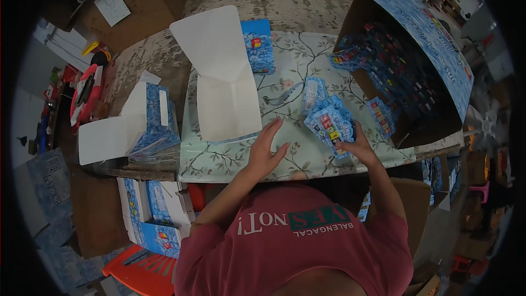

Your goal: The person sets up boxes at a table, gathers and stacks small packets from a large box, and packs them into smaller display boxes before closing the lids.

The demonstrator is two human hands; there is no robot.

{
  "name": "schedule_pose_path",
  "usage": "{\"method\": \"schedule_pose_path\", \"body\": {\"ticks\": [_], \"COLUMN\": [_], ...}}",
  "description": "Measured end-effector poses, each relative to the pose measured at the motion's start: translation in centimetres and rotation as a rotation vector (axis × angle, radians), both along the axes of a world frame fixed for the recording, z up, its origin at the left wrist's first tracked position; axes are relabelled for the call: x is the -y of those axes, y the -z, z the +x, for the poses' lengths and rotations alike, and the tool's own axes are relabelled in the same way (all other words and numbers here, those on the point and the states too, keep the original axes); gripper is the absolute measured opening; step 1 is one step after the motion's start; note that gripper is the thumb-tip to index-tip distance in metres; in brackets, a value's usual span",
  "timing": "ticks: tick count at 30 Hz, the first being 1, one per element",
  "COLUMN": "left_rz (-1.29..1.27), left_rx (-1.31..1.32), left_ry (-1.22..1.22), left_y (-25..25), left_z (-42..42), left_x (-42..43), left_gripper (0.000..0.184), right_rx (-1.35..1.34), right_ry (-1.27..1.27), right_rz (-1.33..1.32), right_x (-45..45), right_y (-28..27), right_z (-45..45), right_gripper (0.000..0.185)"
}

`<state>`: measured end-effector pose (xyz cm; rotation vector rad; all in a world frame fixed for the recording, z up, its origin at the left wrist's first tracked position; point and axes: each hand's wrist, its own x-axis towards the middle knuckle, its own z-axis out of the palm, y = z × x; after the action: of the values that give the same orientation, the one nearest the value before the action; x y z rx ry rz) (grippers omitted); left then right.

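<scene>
My right hand (359, 147) is closed on the near right edge of a fanned stack of blue printed cards (327, 122), thumb on top. The stack rests on the flowered tablecloth, with one more blue card (313, 92) sticking out at its far end. Left of it, my left hand (267, 151) is held over the cloth with thumb and fingers apart, holding nothing. Nearest to that hand is an unfolded white carton (229, 101), its flap raised. A flat blue printed piece (259, 49) lies behind the carton. Small print on the cards is too blurred to read.
A large tipped cardboard box (402, 71) full of similar cards stands on the right, one card (381, 116) at its mouth. On the left is an opened blue-and-white carton (156, 112). An orange chair (145, 274) and another carton (159, 214) are below the table edge.
</scene>
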<state>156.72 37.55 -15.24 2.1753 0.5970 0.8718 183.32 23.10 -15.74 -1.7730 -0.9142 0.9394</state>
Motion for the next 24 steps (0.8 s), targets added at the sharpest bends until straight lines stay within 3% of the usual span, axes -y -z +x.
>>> {"method": "schedule_pose_path", "body": {"ticks": [2, 5, 6, 7, 8, 10, 12, 14, 15, 17, 20, 22, 23, 24], "left_rz": [0.051, -0.031, -0.349, -0.665, -0.667, -0.473, -0.385, -0.298, -0.226, -0.15, -0.126, -0.166, -0.159, 0.007], "left_rx": [0.039, 0.125, 0.144, 0.161, 0.16, 0.016, -0.041, -0.09, -0.135, -0.178, -0.119, -0.127, -0.131, -0.022], "left_ry": [-0.06, -0.152, -0.079, 0.0, 0.003, -0.011, 0.048, 0.103, 0.098, 0.095, 0.098, 0.084, 0.057, 0.069], "left_y": [0.0, 1.7, 2.8, 3.9, 4.9, 6.2, 6.3, 6.6, 6.8, 7.4, 7.4, 5.2, 3.8, 2.2], "left_z": [-0.9, -1.3, -0.4, 0.4, 1.4, 3.2, 4.2, 5.3, 5.7, 6.2, 5.8, 4.5, 3.1, 1.0], "left_x": [-0.3, -0.4, 0.1, 0.5, 0.8, 0.9, 0.6, 0.4, 0.3, 0.1, -0.2, 0.1, 0.0, -0.3], "left_gripper": [0.063, 0.057, 0.063, 0.069, 0.069, 0.088, 0.095, 0.103, 0.105, 0.106, 0.102, 0.085, 0.085, 0.078], "right_rx": [-0.282, -0.229, -0.229, 0.167, 0.562, 0.679, 0.797, 1.027, 1.03, 0.739, 0.714, 0.614, 0.511, 0.505], "right_ry": [0.043, 0.039, 0.038, -0.088, -0.211, -0.283, -0.349, -0.412, -0.407, -0.339, -0.325, -0.275, -0.231, -0.262], "right_rz": [0.068, 0.04, 0.037, -0.005, -0.048, -0.144, -0.252, -0.05, -0.058, -0.242, -0.214, -0.14, -0.074, -0.056], "right_x": [-0.4, -0.9, -0.9, -0.9, -0.9, -1.2, -1.4, -1.7, -2.0, -2.8, -3.2, -2.7, -2.7, -2.9], "right_y": [0.1, 1.4, 1.1, 0.7, 0.2, -0.7, -0.9, -0.4, -0.3, -0.1, 0.3, 0.3, 0.2, 0.1], "right_z": [-0.7, -0.7, -1.0, -1.4, -2.0, -3.2, -3.5, -2.9, -3.2, -3.7, -3.0, -2.6, -2.5, -2.5], "right_gripper": [0.097, 0.097, 0.097, 0.098, 0.099, 0.098, 0.098, 0.098, 0.098, 0.096, 0.097, 0.095, 0.092, 0.092]}}
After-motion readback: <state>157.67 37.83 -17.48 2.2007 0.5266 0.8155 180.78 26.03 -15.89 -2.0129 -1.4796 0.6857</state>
